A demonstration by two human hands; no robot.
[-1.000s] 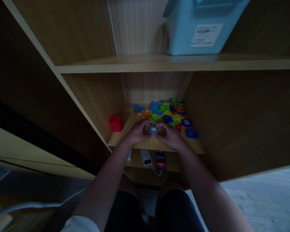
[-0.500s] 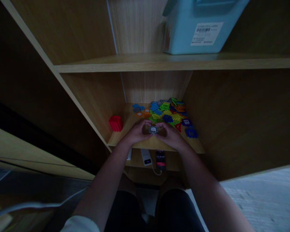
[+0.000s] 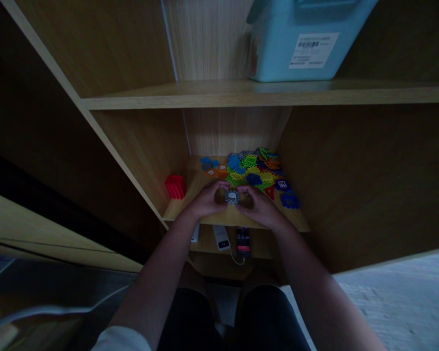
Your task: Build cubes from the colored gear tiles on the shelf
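A small grey interlocking building piece [image 3: 232, 197] with toothed edges and a pale pattern in its middle sits between my two hands, above the front of the middle shelf. My left hand [image 3: 206, 200] curves in from the left, thumb and forefinger closed at its left side. From the right, my right hand [image 3: 259, 207] reaches its right side in the same curved grip. The exact finger contact is hard to make out in the dim light. Just behind the hands lies a heap of toothed plastic pieces [image 3: 254, 179] in blue, green, yellow and orange.
A red block-shaped stack [image 3: 175, 187] stands at the shelf's left. Overhead, a light blue bin [image 3: 296, 58] rests on the upper shelf [image 3: 205, 100]. Below are a white power bank [image 3: 221, 237] and a phone [image 3: 243, 242] joined by a cable. Cabinet walls flank both arms.
The grey piece has tilted slightly, so its face shows more fully. My right thumb has drawn back a little from its lower edge. The left hand stays nearly still.
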